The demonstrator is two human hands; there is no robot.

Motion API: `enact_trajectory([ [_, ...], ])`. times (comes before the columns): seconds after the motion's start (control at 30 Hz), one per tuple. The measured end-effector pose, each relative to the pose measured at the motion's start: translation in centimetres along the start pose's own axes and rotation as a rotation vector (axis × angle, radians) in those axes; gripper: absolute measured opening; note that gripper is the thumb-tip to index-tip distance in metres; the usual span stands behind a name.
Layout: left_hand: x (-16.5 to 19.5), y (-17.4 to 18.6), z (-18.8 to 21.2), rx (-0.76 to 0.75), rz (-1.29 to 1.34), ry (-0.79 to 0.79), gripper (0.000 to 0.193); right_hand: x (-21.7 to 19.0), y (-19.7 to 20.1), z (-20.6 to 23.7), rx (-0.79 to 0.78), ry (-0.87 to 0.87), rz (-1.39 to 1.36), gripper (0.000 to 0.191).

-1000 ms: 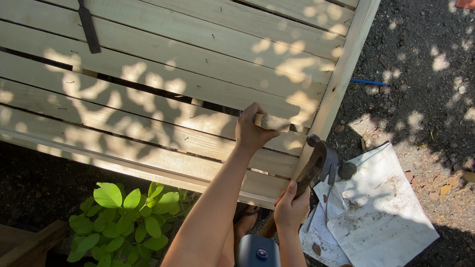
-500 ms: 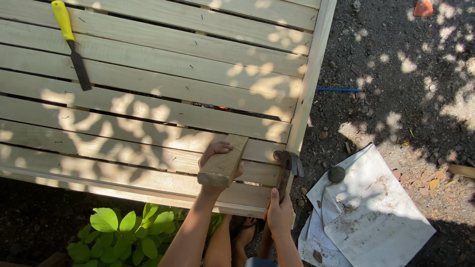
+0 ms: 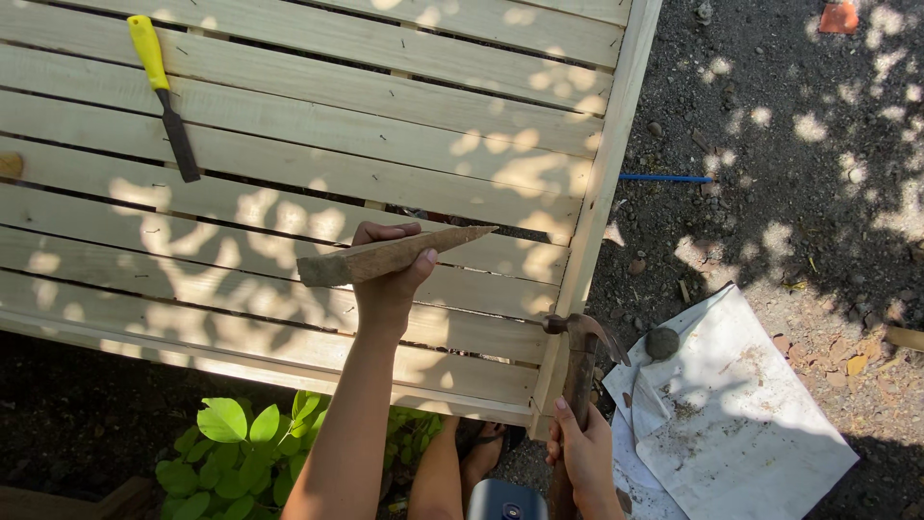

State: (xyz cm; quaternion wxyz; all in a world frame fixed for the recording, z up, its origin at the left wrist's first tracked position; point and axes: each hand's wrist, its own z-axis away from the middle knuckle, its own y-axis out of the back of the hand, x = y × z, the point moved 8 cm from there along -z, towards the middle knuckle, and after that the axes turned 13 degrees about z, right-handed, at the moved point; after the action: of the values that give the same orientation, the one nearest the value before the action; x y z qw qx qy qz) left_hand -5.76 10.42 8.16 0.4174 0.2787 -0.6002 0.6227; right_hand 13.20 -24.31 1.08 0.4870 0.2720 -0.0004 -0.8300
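Left hand (image 3: 390,279) lifted off the slatted panel (image 3: 318,144), now holding a pointed wooden wedge (image 3: 385,256) level above the boards where half a second ago it pressed flat, claw hammer (image 3: 580,371) in the right hand (image 3: 585,460) raised more upright beside the panel's edge

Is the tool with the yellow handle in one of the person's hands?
No, the yellow-handled chisel lies alone on the pale wooden slatted panel; the left hand holds a pointed wooden wedge, the right hand a rusty claw hammer.
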Motion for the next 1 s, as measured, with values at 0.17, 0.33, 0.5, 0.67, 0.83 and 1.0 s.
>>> enact_trajectory([
  [0.17, -4.8, -1.3, -2.1, -0.012, -0.158, 0.079, 0.047, -2.0, -0.3, -0.9, 0.001, 0.079, -0.018, 0.025],
  [0.33, -9.0, 0.1, -5.5, 0.298, 0.035, 0.286, 0.08, -5.8, -0.4, -2.0, 0.003, 0.146, -0.018, 0.021],
  [0.5, -12.3, 1.4, -9.0, 0.559, 0.372, 0.473, 0.103, -8.9, -0.1, -2.4, 0.001, 0.186, -0.023, 0.02],
  [0.67, -14.3, 1.4, -8.9, 0.597, 0.357, 0.485, 0.099, -9.6, 0.5, -2.7, 0.018, 0.155, -0.049, 0.017],
  [0.83, -12.0, 3.8, -6.6, 0.235, 0.109, 0.415, 0.075, -8.6, 0.2, -3.2, 0.007, 0.13, -0.052, 0.018],
  [1.0, -8.9, 7.1, -2.8, -0.045, -0.063, 0.486, 0.058, -7.6, -0.2, -3.8, -0.021, 0.159, -0.039, 0.019],
])
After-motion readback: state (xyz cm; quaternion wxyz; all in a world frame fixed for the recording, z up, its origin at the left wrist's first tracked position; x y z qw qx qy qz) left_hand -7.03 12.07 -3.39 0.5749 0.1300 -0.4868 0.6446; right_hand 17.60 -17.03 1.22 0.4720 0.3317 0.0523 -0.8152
